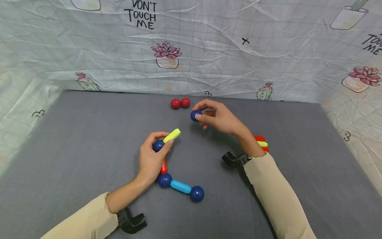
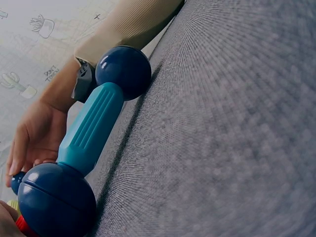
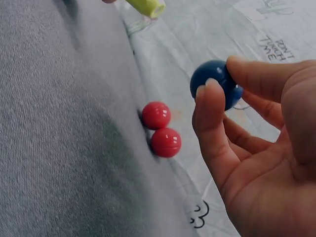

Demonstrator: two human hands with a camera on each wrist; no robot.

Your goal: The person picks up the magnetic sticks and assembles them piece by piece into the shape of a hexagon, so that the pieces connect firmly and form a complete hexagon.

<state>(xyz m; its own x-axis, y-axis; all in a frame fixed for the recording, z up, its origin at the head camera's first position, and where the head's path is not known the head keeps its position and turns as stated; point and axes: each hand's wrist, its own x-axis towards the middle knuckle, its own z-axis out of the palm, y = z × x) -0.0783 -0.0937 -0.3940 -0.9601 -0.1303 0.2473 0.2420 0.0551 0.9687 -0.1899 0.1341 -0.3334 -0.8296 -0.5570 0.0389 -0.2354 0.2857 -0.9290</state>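
On the grey, woven-textured table [image 1: 89, 166], the left hand [image 1: 150, 161] is curled round a smooth blue ball [image 1: 158, 146] with a faceted yellow rod [image 1: 173, 135] against it. A red rod [image 1: 164, 167] below that hand meets a second blue ball [image 1: 165, 180]; a grooved light-blue rod [image 1: 180, 187] links this to a third blue ball [image 1: 197, 194]. Farther back, two glossy red spheres [image 1: 175, 103] touch. The right hand [image 1: 221, 118] pinches a separate, shiny blue sphere [image 1: 194, 115] above the table. Stacked rods [image 1: 262, 144], red and yellow, lie beside the right forearm.

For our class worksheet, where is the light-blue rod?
In the head view, the light-blue rod lies low centre, below and right of the left hand, joining two dark-blue balls.
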